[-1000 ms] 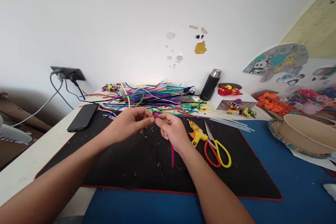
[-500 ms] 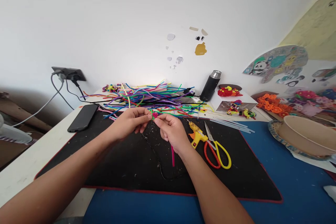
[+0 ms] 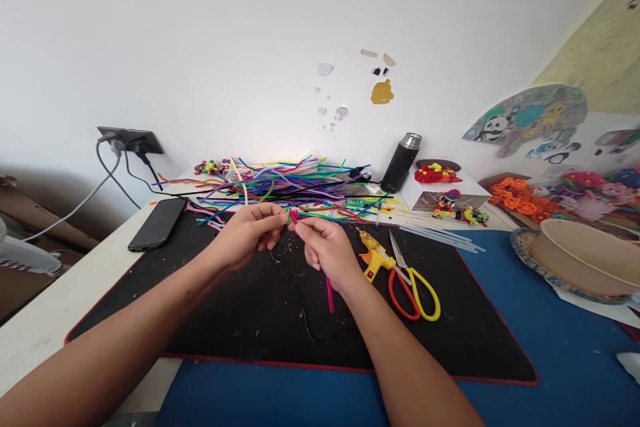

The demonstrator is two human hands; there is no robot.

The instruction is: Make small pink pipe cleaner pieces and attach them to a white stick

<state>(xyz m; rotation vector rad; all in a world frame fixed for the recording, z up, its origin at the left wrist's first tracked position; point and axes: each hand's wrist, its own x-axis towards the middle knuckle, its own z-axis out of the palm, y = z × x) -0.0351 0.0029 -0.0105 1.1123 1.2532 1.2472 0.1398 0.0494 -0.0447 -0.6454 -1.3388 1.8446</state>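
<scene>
Between both sets of fingertips is a small coiled pink and green pipe-cleaner piece point(image 3: 293, 215), above the black mat. My left hand point(image 3: 250, 230) pinches its green side between thumb and index finger. A pink pipe cleaner point(image 3: 329, 295) runs from the coil through my right hand point(image 3: 326, 250), which is closed on it; its loose end hangs below the palm. Part of the strand is hidden by the fingers. Right of my right hand lie a yellow glue gun point(image 3: 376, 257) and scissors point(image 3: 413, 287) with red and yellow handles.
A heap of coloured pipe cleaners point(image 3: 285, 180) lies along the wall. A black flask point(image 3: 401, 163) stands behind, beside a white box point(image 3: 450, 193) with small figures. At left rests a phone point(image 3: 157, 223); at right, a bowl point(image 3: 590, 253). A black cord point(image 3: 303, 307) crosses the mat point(image 3: 225, 320).
The pink strand at the coil now shows upright between the fingertips, and the right fingers have shifted slightly. The hanging pink end has moved a little. Both hands keep their hold.
</scene>
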